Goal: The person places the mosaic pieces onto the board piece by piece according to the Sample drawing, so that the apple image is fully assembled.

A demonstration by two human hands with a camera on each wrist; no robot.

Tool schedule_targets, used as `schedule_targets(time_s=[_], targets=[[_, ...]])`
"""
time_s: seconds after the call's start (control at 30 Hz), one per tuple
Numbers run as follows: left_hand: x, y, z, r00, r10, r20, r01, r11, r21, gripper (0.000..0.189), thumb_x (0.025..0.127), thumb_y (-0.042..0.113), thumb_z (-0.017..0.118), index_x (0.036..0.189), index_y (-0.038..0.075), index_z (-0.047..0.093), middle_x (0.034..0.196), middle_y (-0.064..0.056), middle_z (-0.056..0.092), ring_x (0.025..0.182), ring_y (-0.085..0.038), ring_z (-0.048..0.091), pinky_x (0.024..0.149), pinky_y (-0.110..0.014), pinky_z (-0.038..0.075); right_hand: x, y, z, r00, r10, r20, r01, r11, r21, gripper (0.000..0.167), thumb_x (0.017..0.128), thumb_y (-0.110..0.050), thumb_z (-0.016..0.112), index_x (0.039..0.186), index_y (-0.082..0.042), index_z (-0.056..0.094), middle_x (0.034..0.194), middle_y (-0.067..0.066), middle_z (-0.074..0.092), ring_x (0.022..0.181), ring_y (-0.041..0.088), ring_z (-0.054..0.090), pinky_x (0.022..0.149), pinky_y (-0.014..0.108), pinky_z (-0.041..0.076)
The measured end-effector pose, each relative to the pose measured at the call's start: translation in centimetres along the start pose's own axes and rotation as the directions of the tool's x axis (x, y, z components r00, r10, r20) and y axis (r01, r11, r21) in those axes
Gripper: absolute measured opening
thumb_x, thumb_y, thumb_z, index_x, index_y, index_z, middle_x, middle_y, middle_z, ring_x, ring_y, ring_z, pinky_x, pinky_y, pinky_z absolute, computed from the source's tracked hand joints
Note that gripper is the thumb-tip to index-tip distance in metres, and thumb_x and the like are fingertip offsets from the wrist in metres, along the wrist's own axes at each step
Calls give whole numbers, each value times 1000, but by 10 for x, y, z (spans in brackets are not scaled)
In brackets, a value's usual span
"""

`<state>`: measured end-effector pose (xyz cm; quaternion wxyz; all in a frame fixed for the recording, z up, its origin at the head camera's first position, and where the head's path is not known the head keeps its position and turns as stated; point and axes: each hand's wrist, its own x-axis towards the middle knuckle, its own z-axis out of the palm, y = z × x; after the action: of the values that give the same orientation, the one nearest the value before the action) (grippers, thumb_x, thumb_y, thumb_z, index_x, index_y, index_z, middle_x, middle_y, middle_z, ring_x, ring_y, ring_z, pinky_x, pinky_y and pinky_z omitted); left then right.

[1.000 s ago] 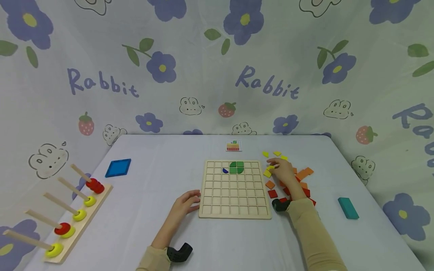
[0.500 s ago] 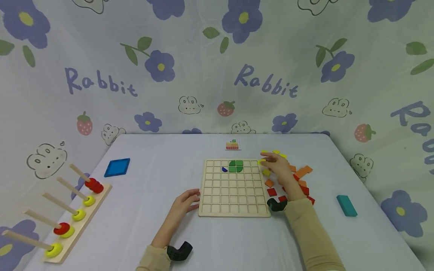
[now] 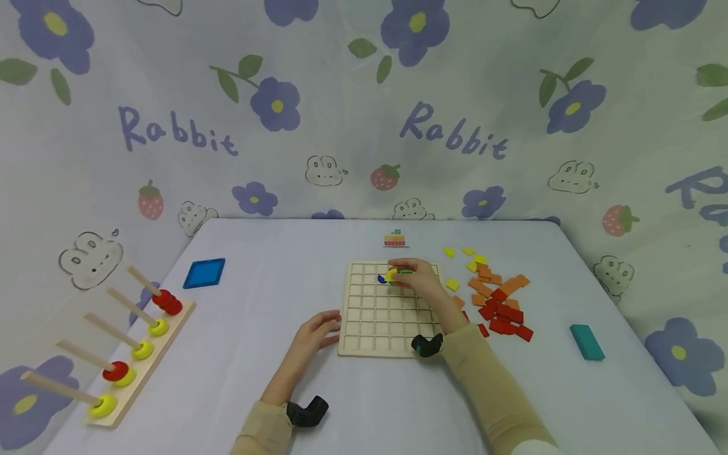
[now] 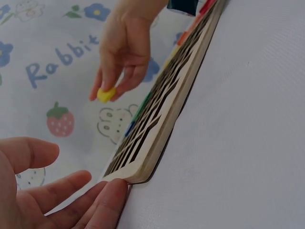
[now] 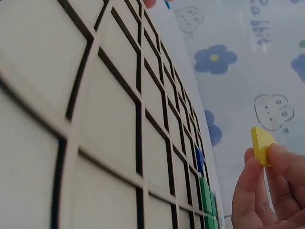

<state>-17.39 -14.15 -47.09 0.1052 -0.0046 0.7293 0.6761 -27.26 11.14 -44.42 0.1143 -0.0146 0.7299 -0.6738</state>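
Fingertips (image 5: 281,158) of the right hand (image 3: 419,278) pinch a yellow tile (image 5: 260,143).

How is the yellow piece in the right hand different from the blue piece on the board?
Colour: the yellow piece is bright yellow, but the blue piece is dark blue.
Place: the yellow piece is up in the air, pinched by the fingers of the right hand, while the blue piece lies on the wooden board with no hand holding it.
Same: both are small and each is one plain colour.
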Motion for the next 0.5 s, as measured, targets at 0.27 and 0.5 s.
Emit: schedule_targets(time_s=[0.27,0.5], targets=[[3,0,0,1000,4,7,-4,1000,29,41,93,18,52,126,-7,49,126,-21,52,108,-28,55,86,-34,52,14,-7,44,998,31,53,-28,997,-66,28,87,1,59,115,1,62,116,13,60,92,17,60,81,28,54],[0,2,-2,1000,-5,8,5,999,48,42,94,19,51,127,-6,49,128,-21,51,108,-30,56,86,-35,52,23,-2,72,1000,10,18,-5,965,-262,18,83,-1,65,100,-2,69,97,9,62,80,15,57,69,23,54]])
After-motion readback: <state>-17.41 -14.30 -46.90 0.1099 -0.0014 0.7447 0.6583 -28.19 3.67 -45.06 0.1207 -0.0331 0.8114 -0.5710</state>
